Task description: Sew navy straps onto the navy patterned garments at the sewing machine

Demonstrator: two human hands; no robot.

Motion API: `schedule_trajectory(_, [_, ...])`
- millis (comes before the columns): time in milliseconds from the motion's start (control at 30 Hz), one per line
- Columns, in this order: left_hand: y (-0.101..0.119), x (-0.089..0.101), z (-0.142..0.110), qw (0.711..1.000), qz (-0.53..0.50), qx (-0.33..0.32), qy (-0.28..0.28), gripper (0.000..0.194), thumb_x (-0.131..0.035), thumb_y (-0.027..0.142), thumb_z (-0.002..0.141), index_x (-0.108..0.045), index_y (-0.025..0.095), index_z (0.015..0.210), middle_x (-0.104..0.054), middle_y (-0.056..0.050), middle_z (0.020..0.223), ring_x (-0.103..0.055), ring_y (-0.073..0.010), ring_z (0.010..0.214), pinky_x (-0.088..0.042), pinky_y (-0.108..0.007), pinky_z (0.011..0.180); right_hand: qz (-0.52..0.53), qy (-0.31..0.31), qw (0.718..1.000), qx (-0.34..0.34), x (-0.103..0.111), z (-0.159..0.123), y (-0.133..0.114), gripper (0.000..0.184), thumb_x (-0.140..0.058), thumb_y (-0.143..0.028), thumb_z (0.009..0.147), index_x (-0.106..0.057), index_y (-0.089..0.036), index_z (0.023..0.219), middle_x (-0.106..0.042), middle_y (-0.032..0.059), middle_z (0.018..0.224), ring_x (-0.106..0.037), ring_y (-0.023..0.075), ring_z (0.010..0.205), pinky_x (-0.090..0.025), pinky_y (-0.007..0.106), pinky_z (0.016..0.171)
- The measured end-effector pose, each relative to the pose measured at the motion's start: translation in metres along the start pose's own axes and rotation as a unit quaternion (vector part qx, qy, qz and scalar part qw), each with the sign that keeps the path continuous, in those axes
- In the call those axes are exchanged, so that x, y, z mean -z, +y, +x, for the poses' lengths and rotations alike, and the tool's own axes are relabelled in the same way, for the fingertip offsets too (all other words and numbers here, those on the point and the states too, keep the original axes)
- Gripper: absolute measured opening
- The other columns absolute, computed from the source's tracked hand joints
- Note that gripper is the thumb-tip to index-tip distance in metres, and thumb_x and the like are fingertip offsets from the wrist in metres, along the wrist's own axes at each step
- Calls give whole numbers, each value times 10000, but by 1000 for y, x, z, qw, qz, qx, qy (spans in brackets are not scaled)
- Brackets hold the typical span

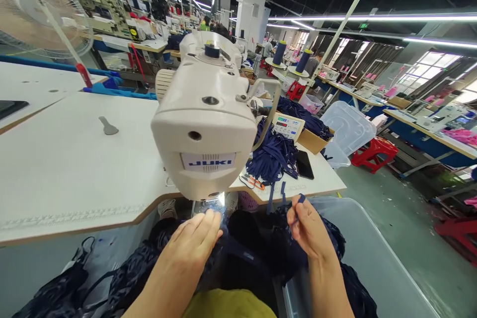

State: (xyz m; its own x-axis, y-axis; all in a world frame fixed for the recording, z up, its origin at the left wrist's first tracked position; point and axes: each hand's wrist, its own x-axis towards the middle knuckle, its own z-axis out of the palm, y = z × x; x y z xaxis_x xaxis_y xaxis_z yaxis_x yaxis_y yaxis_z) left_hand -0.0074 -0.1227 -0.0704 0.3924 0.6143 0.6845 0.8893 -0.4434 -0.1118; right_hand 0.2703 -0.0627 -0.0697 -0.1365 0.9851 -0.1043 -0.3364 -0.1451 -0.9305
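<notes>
Below the head of a white sewing machine (203, 134), my left hand (196, 238) lies flat with its fingers stretched forward on dark navy lace fabric (214, 204). The needle area is hidden behind the machine head. Over to the right, my right hand (307, 226) is closed in a pinch on the end of a navy strap (301, 198), held just off the table's front edge. A heap of navy straps (272, 154) lies on the table to the right of the machine, with two strap ends hanging toward the edge.
Orange-handled thread snips (255, 182) and a black phone (304, 164) lie beside the straps. A control panel (286, 125) and a cardboard box (315, 141) stand behind. Clear plastic bins, one (372, 238) at right, flank my lap; navy lace garments (55, 283) lie at left.
</notes>
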Motion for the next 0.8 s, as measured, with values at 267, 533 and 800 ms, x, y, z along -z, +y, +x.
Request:
schedule_trajectory(267, [-9, 9, -19, 990, -137, 27, -17, 322, -363, 75, 931, -590, 131, 1153, -662, -80, 1155, -611, -129, 1081, -492, -230, 955, -53, -58, 996, 32, -74, 33, 5, 275, -691, -414, 803, -537, -199, 876, -670, -12, 764, -646, 81, 585, -540, 188, 563])
schedule_trajectory(533, [-10, 2, -33, 967, -232, 98, 41, 243, -422, 82, 941, -567, 129, 1130, -670, -93, 1127, -620, -117, 1083, -482, -213, 978, -80, -78, 993, 32, -98, 48, 23, 307, -625, -460, 842, -479, -199, 912, -707, 29, 811, -693, 132, 639, -551, 206, 534])
schedule_trajectory(800, [-9, 0, -32, 990, -137, -6, 18, 324, -381, 41, 938, -582, 104, 1185, -648, -88, 1196, -554, -147, 1188, -434, -277, 1045, 2, -143, 989, -34, -108, 45, 34, 307, -626, -445, 848, -435, -211, 902, -677, 17, 834, -653, 102, 691, -526, 214, 638])
